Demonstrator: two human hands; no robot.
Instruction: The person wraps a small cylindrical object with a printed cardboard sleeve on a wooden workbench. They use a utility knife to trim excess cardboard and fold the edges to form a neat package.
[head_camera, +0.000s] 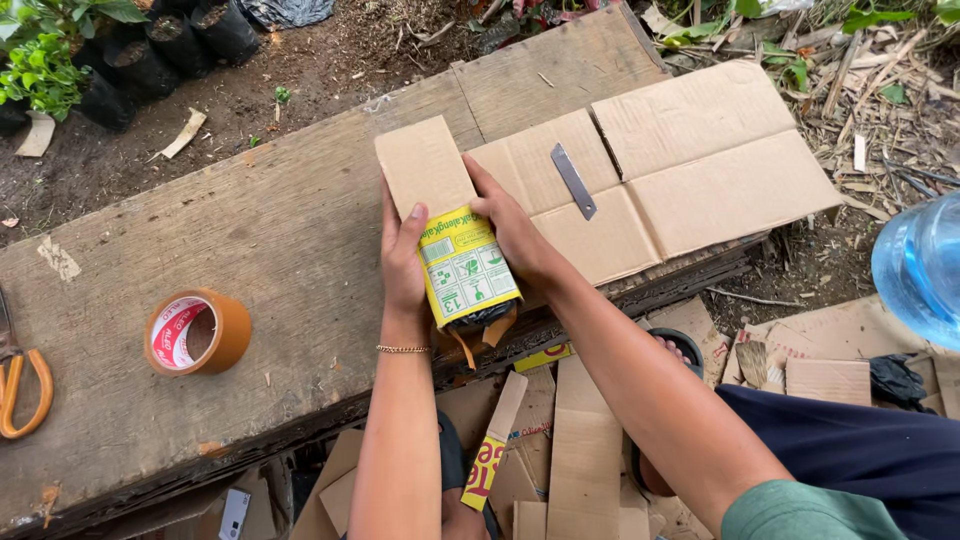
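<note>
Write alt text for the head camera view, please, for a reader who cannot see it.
Two bare hands, left hand and right hand, grip a small yellow-and-green carton with a cardboard strip on a weathered wooden board. A roll of brown tape lies left, flattened cardboard and a metal blade right.

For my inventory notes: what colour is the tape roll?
Brown tape roll, red-and-white inner core; head view.

Between both hands: matt brown cardboard strip (424, 165); glossy printed yellow carton (467, 270). Beneath: rough weathered wooden plank (250, 240). Beside the grip: dull metal blade (573, 180), glossy brown tape roll (197, 332).
</note>
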